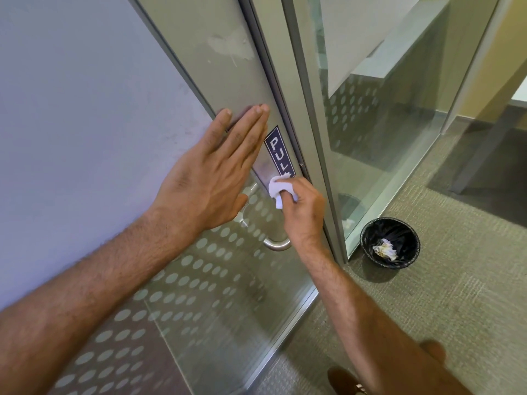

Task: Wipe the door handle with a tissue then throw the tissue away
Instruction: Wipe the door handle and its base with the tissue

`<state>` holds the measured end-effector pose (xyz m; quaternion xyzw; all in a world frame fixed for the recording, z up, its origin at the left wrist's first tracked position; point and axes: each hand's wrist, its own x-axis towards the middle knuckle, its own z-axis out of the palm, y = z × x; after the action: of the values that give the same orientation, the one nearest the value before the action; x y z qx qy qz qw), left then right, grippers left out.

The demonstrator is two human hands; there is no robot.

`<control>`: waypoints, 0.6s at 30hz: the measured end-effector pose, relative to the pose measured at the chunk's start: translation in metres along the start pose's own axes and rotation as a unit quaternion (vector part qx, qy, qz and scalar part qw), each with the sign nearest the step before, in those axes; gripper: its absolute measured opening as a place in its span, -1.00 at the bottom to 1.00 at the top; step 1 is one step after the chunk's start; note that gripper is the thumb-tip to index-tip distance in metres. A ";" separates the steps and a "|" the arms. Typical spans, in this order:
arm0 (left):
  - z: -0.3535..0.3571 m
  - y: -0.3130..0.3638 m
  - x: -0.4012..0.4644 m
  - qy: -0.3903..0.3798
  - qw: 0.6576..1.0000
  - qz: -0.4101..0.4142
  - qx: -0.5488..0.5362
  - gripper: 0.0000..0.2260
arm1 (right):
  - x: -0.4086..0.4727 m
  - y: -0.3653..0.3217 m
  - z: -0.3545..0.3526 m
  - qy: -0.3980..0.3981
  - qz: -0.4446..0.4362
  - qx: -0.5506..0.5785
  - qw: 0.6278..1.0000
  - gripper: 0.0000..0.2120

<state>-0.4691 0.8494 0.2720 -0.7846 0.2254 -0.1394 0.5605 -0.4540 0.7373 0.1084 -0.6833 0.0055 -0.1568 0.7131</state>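
A glass door with a metal pull handle (pixel 278 246) fills the left and middle of the head view; only the handle's lower curved end shows below my right hand. My right hand (pixel 303 213) is closed around the handle's upper part with a white tissue (pixel 278 191) pressed between fingers and metal. My left hand (pixel 216 169) lies flat and open against the door's metal plate, fingers spread upward, beside a dark blue PULL sign (pixel 278 151). A small black bin (pixel 390 243) lined with a black bag stands on the floor to the right.
The bin holds a crumpled tissue (pixel 385 248). A fixed glass panel (pixel 379 124) in a metal frame stands right of the door. Grey-green carpet (pixel 445 295) covers the floor. My shoe (pixel 345 380) shows at the bottom edge.
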 end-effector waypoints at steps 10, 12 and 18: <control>0.003 0.001 0.000 0.007 1.000 0.000 -0.007 -0.02 | 0.029 -0.013 -0.019 0.103 0.123 0.170 0.972 -0.86; 0.003 0.000 0.001 0.008 1.000 0.000 -0.010 -0.02 | 0.024 -0.010 -0.020 0.061 0.159 0.150 0.974 -0.89; 0.001 0.000 0.001 0.006 1.000 0.000 -0.015 -0.03 | 0.012 -0.014 -0.019 -0.043 0.136 0.216 0.966 -0.67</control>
<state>-0.4680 0.8498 0.2719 -0.7921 0.2306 -0.1410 0.5473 -0.4497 0.7156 0.1238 -0.5118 0.0337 -0.0259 0.8580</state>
